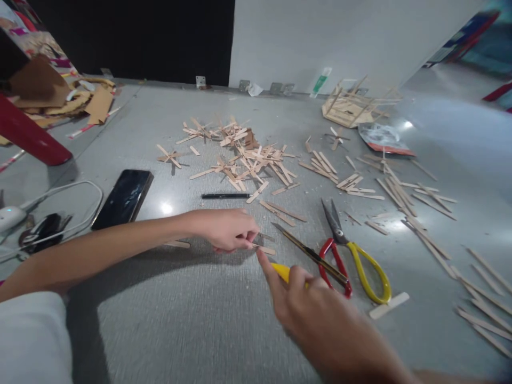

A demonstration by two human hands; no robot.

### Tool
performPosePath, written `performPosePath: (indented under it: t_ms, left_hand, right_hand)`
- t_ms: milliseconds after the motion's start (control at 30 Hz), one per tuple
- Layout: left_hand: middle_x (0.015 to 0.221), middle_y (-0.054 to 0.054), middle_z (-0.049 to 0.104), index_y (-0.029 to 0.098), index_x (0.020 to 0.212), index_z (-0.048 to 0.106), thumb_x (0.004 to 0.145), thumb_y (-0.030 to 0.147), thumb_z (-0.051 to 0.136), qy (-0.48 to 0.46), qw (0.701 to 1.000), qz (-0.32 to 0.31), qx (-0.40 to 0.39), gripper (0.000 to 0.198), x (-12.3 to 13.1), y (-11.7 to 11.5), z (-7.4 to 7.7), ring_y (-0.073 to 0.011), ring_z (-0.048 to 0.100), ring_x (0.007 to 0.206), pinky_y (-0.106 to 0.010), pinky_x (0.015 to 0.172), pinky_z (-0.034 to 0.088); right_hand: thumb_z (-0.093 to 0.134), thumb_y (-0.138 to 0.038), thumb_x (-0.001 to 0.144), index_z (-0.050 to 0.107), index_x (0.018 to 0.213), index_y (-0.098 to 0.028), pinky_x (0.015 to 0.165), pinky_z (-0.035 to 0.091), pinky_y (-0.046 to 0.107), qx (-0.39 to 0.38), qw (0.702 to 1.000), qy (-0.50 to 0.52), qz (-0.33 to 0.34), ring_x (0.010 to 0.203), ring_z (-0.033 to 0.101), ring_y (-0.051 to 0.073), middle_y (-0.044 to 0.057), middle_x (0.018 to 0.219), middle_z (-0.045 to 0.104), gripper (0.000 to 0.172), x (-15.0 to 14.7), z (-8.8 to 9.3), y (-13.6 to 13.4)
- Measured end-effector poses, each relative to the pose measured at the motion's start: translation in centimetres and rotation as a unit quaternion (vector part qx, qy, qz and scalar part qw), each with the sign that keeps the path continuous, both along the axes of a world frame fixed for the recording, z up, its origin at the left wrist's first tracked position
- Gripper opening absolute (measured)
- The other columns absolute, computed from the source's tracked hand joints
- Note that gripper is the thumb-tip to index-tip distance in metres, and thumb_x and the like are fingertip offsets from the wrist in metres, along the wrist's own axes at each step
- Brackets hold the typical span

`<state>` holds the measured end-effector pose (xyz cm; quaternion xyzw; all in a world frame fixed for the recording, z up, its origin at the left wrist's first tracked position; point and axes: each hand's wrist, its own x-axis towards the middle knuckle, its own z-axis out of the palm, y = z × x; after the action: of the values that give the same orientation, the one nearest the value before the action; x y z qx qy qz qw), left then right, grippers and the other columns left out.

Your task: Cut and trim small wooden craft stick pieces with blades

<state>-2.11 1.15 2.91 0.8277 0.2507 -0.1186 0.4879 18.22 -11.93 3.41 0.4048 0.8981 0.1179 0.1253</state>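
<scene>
The left hand is pinching a flat, pale wooden stick low over a grey tabletop, between both hands; the right hand is gripping a yellow, plastic-looking tool; the step seems to be cutting, the next move calling for a steady pinch. Fingers are hiding the tool's working end; the right forearm is running out of frame.

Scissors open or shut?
Partly open: the scissors lie with a narrow gap between the blade tips, and their handles are spread apart.
</scene>
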Motion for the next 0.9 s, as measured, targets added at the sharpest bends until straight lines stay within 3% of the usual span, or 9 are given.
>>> performPosePath:
  t_ms: [67,133,267,400,467,600,700,800,900]
  left_hand:
    - [0.046,0.004,0.057,0.020,0.075,0.047,0.097,0.023,0.050,0.001,1.000,-0.005,0.005,0.023,0.0,0.1,0.0,-0.0108,0.052,0.039,-0.022,0.051,0.040]
    - [0.046,0.004,0.057,0.020,0.075,0.047,0.097,0.023,0.051,0.000,1.000,-0.009,0.007,0.023,0.0,0.1,-0.1,-0.0111,0.053,0.040,-0.022,0.050,0.039]
    - [0.047,0.004,0.054,0.021,0.071,0.042,0.097,0.020,0.050,-0.017,1.000,-0.006,-0.003,0.027,-0.1,0.0,-0.2,-0.0115,0.052,0.039,-0.022,0.046,0.038]
    - [0.043,0.006,0.048,0.021,0.068,0.040,0.093,0.012,0.052,-0.023,1.000,-0.005,0.010,0.029,-0.1,0.0,-0.1,-0.0100,0.047,0.037,-0.021,0.045,0.036]
    - [0.042,0.006,0.048,0.021,0.068,0.041,0.094,0.013,0.051,-0.029,0.999,-0.007,0.012,0.029,-0.1,0.0,0.0,-0.0101,0.047,0.037,-0.021,0.045,0.038]
    - [0.047,0.004,0.055,0.020,0.071,0.044,0.098,0.021,0.050,-0.017,1.000,-0.008,0.004,0.028,0.0,0.0,0.0,-0.0109,0.052,0.038,-0.021,0.044,0.040]
    - [0.047,0.004,0.058,0.019,0.075,0.047,0.098,0.022,0.050,-0.004,1.000,-0.004,0.000,0.023,-0.1,0.1,-0.1,-0.0111,0.054,0.039,-0.020,0.045,0.042]
    - [0.050,0.002,0.060,0.019,0.077,0.048,0.098,0.022,0.049,0.003,1.000,0.007,-0.011,0.022,-0.1,0.1,-0.1,-0.0112,0.056,0.040,-0.020,0.045,0.041]
    - [0.051,0.002,0.060,0.019,0.076,0.047,0.099,0.023,0.048,0.011,1.000,0.010,-0.014,0.024,-0.1,0.1,-0.1,-0.0115,0.057,0.040,-0.020,0.044,0.041]
  right_hand:
    - [0.047,0.001,0.083,0.051,0.149,-0.010,0.041,0.026,0.023,0.052,0.998,-0.019,0.006,0.043,0.050,0.014,0.007,0.060,0.062,0.066,-0.6,-0.7,-1.7]
    - [0.050,0.002,0.079,0.058,0.143,-0.009,0.041,0.027,0.024,0.038,0.999,-0.014,0.034,0.042,0.051,0.014,0.007,0.061,0.063,0.065,-0.5,-0.3,-1.3]
    - [0.052,0.007,0.074,0.060,0.139,-0.018,0.044,0.027,0.025,-0.118,0.991,0.048,0.043,0.049,0.058,0.013,0.000,0.065,0.066,0.070,1.2,2.3,3.8]
    - [0.040,0.004,0.091,0.048,0.148,-0.028,0.047,0.029,0.020,-0.282,0.955,0.085,0.034,0.041,0.050,0.006,-0.010,0.052,0.055,0.066,2.5,3.8,7.5]
    - [0.043,0.004,0.090,0.048,0.150,-0.026,0.047,0.029,0.021,-0.239,0.967,0.072,0.045,0.045,0.054,0.008,-0.007,0.056,0.060,0.067,2.3,3.5,6.8]
    - [0.053,0.005,0.074,0.054,0.147,-0.016,0.041,0.027,0.025,-0.055,0.997,-0.038,0.038,0.045,0.056,0.013,0.004,0.070,0.069,0.076,0.2,1.5,2.0]
    - [0.050,0.000,0.082,0.055,0.146,-0.015,0.038,0.026,0.022,0.041,0.995,-0.093,0.008,0.041,0.052,0.013,0.005,0.061,0.063,0.066,-1.8,0.2,-1.2]
    - [0.047,0.000,0.084,0.053,0.148,-0.013,0.036,0.022,0.021,0.062,0.992,-0.108,-0.005,0.040,0.051,0.015,0.006,0.059,0.061,0.065,-2.8,-0.1,-1.9]
    - [0.050,0.005,0.077,0.054,0.147,-0.012,0.039,0.027,0.023,0.005,0.996,-0.085,0.001,0.043,0.055,0.015,0.006,0.063,0.064,0.072,-1.8,0.8,-0.3]
